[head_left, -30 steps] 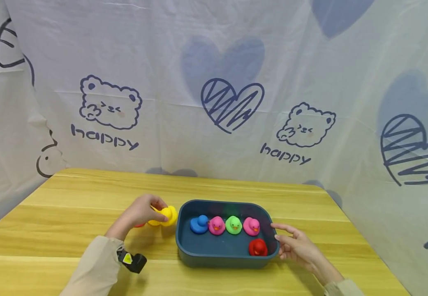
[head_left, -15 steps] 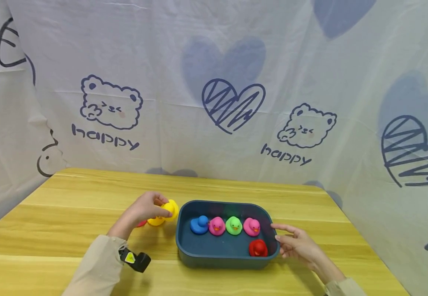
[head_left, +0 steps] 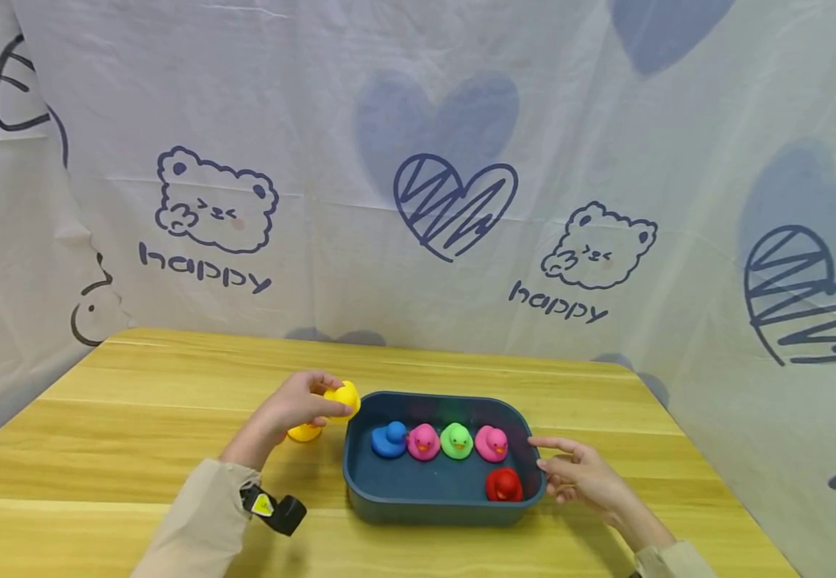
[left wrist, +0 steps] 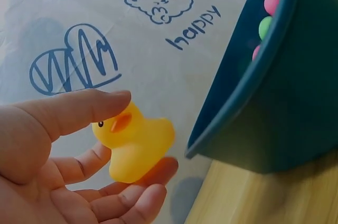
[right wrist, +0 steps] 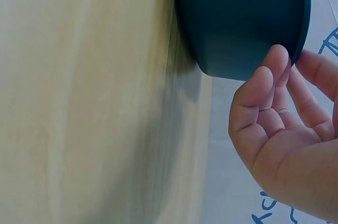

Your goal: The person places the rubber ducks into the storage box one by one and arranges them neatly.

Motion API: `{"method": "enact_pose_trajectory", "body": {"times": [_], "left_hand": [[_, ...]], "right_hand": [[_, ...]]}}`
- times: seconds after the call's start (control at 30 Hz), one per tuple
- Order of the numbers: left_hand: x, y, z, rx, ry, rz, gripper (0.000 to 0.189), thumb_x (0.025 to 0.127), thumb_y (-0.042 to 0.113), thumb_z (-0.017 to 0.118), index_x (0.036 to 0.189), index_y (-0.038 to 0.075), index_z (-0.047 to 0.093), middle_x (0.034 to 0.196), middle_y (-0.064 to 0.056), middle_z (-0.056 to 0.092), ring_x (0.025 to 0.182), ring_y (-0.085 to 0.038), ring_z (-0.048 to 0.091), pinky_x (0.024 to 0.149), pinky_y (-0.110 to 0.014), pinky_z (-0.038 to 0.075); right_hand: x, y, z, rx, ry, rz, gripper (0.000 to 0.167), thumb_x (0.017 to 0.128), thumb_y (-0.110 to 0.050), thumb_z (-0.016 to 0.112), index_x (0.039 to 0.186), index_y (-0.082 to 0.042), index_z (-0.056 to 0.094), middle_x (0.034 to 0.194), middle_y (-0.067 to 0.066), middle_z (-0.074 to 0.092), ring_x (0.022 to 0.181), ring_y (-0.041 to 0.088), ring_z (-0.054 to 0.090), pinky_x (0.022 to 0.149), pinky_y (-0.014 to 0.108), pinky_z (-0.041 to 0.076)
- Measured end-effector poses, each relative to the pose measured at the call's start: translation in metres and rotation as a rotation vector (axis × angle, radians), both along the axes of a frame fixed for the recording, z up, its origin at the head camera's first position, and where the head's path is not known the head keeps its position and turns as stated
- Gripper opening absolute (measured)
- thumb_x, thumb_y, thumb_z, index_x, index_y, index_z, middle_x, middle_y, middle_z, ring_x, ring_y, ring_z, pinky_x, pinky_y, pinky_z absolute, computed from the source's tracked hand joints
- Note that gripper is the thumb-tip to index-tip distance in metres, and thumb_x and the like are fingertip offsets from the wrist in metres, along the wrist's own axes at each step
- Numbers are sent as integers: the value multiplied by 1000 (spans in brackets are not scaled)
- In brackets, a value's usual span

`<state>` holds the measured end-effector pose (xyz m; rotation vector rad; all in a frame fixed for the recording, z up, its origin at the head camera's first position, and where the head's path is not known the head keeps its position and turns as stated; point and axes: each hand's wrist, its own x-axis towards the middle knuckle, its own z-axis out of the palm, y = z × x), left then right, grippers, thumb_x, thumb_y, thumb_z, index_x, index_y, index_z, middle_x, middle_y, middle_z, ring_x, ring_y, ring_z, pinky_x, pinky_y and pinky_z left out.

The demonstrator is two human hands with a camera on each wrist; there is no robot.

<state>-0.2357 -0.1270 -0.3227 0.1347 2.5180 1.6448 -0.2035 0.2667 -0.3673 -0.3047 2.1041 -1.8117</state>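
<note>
- a wood-grain table (head_left: 172,385) is spreading up from the frame's bottom edge
- lower right: the right hand (head_left: 582,479) is touching a dark tray (head_left: 439,514), fingers loose
- lower left of centre: the left hand (head_left: 298,405) is pinching a yellow duck (head_left: 348,395) near the tray's rim
- printed white cloth (head_left: 345,297) is hanging behind, across the upper frame

Looks like a small cloth-screened nook; gives too little to tell home from studio. Has pale cloth (head_left: 331,281) hung behind and along both sides, printed with hearts (head_left: 435,112), bears (head_left: 217,201) and "happy", closing in round a wood-grain table (head_left: 172,377).
</note>
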Motion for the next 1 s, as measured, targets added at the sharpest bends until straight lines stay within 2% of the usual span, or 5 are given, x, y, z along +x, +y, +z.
{"method": "enact_pose_trajectory", "body": {"times": [0.27, 0.5, 0.73, 1.0], "left_hand": [[3, 15, 4, 54, 20, -49, 40, 77, 14, 70, 107, -6, 54, 111, -21, 50, 79, -23, 55, 67, -32, 51], [3, 30, 5, 79, 40, -107, 38, 77, 13, 70, 105, -6, 54, 106, -18, 52, 75, -20, 55, 65, -30, 51], [1, 47, 5, 104, 25, -155, 33, 77, 11, 69, 102, -5, 54, 93, -13, 54, 72, -18, 55, 65, -29, 51], [2, 65, 5, 99, 49, -219, 33, 76, 11, 71, 100, -4, 55, 97, -13, 55, 72, -17, 54, 63, -31, 51]], "right_hand": [[0, 0, 2, 46, 23, -18, 52, 87, -10, 57, 129, 10, 35, 71, 2, 53, 59, 8, 53, 51, 21, 45], [-1, 0, 4, 33, 37, 3, 51, 87, -6, 56, 128, 14, 33, 71, 4, 51, 59, 10, 52, 52, 21, 45], [-2, -2, 7, 42, 42, 6, 50, 87, -2, 55, 127, 18, 32, 70, 3, 51, 59, 10, 50, 56, 22, 45], [-3, -4, 10, 51, 21, 4, 48, 86, 0, 55, 126, 17, 35, 72, 3, 54, 60, 11, 53, 58, 23, 47]]}}
